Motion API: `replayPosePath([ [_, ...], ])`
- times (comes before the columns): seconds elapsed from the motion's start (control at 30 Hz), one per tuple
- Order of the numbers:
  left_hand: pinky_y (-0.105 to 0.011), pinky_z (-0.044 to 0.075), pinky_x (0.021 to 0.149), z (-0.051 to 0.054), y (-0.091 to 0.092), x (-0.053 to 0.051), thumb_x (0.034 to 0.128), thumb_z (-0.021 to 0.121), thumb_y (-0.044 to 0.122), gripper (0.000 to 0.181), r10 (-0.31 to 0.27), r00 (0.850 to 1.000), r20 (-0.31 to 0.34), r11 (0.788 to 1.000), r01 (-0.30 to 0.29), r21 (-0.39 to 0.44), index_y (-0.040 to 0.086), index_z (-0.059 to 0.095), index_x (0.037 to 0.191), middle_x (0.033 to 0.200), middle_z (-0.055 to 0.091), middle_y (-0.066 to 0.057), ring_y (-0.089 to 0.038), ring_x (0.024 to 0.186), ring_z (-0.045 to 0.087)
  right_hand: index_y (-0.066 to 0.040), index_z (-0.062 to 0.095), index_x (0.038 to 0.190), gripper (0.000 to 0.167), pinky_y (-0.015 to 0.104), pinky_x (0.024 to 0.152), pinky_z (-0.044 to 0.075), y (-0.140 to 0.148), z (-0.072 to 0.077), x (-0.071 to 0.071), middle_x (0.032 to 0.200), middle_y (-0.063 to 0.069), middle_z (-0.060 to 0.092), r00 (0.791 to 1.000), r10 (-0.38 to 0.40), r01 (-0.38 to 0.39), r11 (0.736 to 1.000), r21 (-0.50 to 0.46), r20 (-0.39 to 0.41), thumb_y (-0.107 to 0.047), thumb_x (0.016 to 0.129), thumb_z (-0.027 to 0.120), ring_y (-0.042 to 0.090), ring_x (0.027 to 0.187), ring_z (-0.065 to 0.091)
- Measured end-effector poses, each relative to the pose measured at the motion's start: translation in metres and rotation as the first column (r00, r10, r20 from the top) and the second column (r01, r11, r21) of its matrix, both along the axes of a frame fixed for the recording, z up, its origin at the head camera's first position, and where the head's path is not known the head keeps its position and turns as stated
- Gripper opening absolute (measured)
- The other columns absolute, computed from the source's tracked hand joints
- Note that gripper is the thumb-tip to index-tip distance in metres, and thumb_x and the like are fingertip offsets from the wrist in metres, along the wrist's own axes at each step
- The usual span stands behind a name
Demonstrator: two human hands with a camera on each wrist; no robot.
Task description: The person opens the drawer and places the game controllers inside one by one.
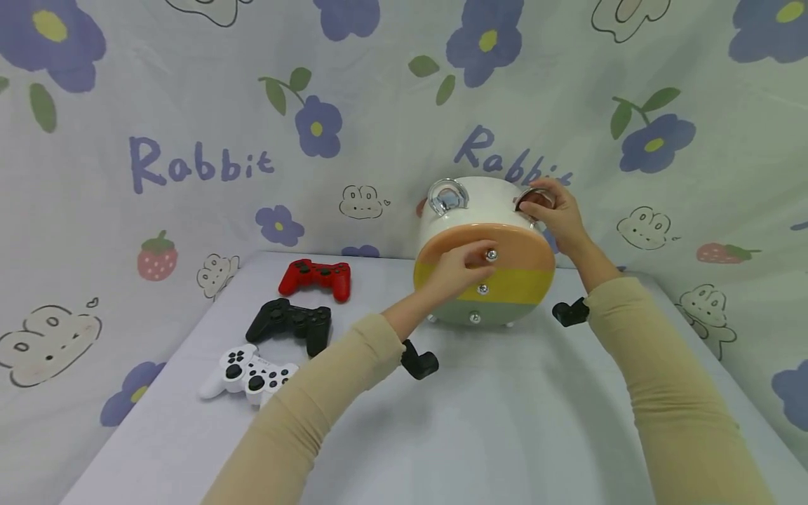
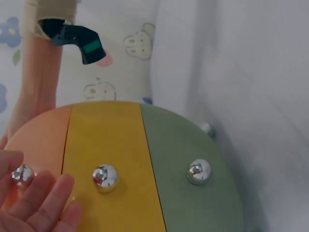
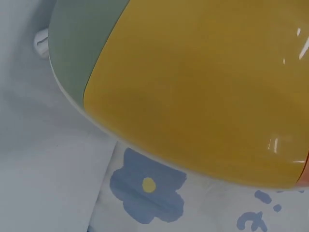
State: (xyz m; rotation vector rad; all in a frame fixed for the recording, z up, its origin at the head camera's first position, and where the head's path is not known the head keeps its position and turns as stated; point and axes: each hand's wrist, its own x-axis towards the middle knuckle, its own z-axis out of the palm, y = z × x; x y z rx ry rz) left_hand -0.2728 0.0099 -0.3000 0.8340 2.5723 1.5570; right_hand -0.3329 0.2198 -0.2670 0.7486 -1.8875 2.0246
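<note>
A rounded cabinet (image 1: 514,280) is stood at the far side of the worktop (image 1: 499,428), right of centre, with its knobbed front turned to the near side, presumably for access to the knobs. The top knob (image 1: 491,255), on the orange panel (image 1: 524,249), is bracketed by the thumb and fingers of the left hand (image 1: 459,272); this grip is partly parted, and whether the knob is actually pinched cannot be told. The right ear-shaped handle (image 1: 520,200) is held in the curled grip of the right hand (image 1: 562,219), judged to serve as a steadying hold. The left ear-shaped handle (image 1: 449,198) is untouched. No panel is seen drawn out. The red controller (image 1: 315,275), black controller (image 1: 292,324) and white controller (image 1: 246,377) are lined up far to near on the left, apparently to leave the cabinet's front unobstructed; the white one is partly hidden by the left sleeve (image 1: 303,410).
</note>
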Motion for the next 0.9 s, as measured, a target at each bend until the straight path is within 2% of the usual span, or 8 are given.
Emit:
replayPosePath([
  [0.07, -0.017, 0.049, 0.07, -0.001, 0.003, -0.002, 0.0867, 0.063, 0.016, 0.041, 0.022, 1.0, 0.014, 1.0, -0.022, 0.015, 0.015, 0.055, 0.127, 0.101, 0.065, -0.004, -0.013, 0.088, 0.06, -0.025, 0.065, 0.094, 0.044, 0.014, 0.06, 0.045, 0.002, -0.003, -0.004, 0.087, -0.004, 0.058, 1.0, -0.009, 0.009, 1.0, 0.002, -0.002, 0.015, 0.084, 0.051, 0.006, 0.075, 0.058],
  [0.13, -0.02, 0.05, 0.066, -0.001, 0.006, -0.002, 0.0864, 0.064, 0.017, 0.038, 0.042, 0.997, 0.063, 0.998, -0.045, 0.049, 0.016, 0.058, 0.124, 0.095, 0.065, -0.004, -0.014, 0.08, 0.06, -0.022, 0.064, 0.096, 0.041, 0.014, 0.061, 0.046, 0.004, -0.005, -0.007, 0.087, -0.004, 0.059, 1.0, -0.013, 0.013, 1.0, 0.011, -0.009, 0.015, 0.083, 0.053, 0.007, 0.075, 0.058],
  [0.3, -0.025, 0.051, 0.061, -0.001, 0.01, -0.002, 0.0844, 0.066, 0.015, 0.032, 0.105, 0.982, 0.156, 0.985, -0.124, 0.123, 0.017, 0.064, 0.116, 0.086, 0.065, -0.002, -0.018, 0.064, 0.059, -0.019, 0.061, 0.104, 0.041, 0.014, 0.058, 0.045, 0.007, -0.01, -0.009, 0.082, -0.005, 0.061, 0.999, -0.021, 0.023, 0.999, 0.046, -0.045, 0.015, 0.081, 0.058, 0.008, 0.073, 0.055],
  [0.4, -0.02, 0.049, 0.058, 0.0, 0.011, -0.003, 0.0835, 0.067, 0.015, 0.03, 0.129, 0.979, 0.161, 0.981, -0.15, 0.123, 0.017, 0.066, 0.114, 0.086, 0.067, -0.001, -0.015, 0.061, 0.057, -0.021, 0.058, 0.109, 0.047, 0.015, 0.053, 0.041, 0.007, -0.013, -0.008, 0.08, -0.005, 0.061, 0.999, -0.017, 0.019, 0.999, 0.036, -0.038, 0.016, 0.081, 0.057, 0.008, 0.071, 0.053],
  [0.53, -0.018, 0.047, 0.056, 0.001, 0.01, -0.003, 0.0834, 0.067, 0.016, 0.03, 0.126, 0.98, 0.155, 0.982, -0.146, 0.121, 0.016, 0.066, 0.114, 0.089, 0.068, -0.002, -0.013, 0.061, 0.057, -0.019, 0.052, 0.117, 0.049, 0.014, 0.055, 0.041, 0.007, -0.015, -0.008, 0.086, -0.004, 0.058, 1.0, -0.011, 0.011, 1.0, 0.016, -0.001, 0.015, 0.082, 0.056, 0.007, 0.075, 0.052],
  [0.73, -0.023, 0.052, 0.061, 0.0, 0.011, -0.005, 0.0824, 0.068, 0.017, 0.03, 0.121, 0.98, 0.161, 0.982, -0.142, 0.128, 0.016, 0.067, 0.112, 0.09, 0.068, -0.002, -0.02, 0.066, 0.062, -0.017, 0.046, 0.122, 0.05, 0.013, 0.063, 0.044, 0.01, -0.017, -0.007, 0.101, -0.004, 0.051, 1.0, -0.019, 0.018, 0.999, 0.039, 0.025, 0.013, 0.084, 0.055, 0.007, 0.083, 0.051],
  [0.9, -0.026, 0.053, 0.061, 0.001, 0.013, -0.007, 0.0795, 0.071, 0.017, 0.027, 0.141, 0.97, 0.196, 0.972, -0.173, 0.158, 0.016, 0.069, 0.107, 0.087, 0.069, -0.002, -0.022, 0.066, 0.066, -0.02, 0.045, 0.122, 0.05, 0.013, 0.063, 0.044, 0.012, -0.016, -0.006, 0.103, -0.003, 0.05, 0.999, 0.001, -0.004, 0.999, 0.042, 0.053, 0.012, 0.084, 0.054, 0.007, 0.083, 0.051],
])
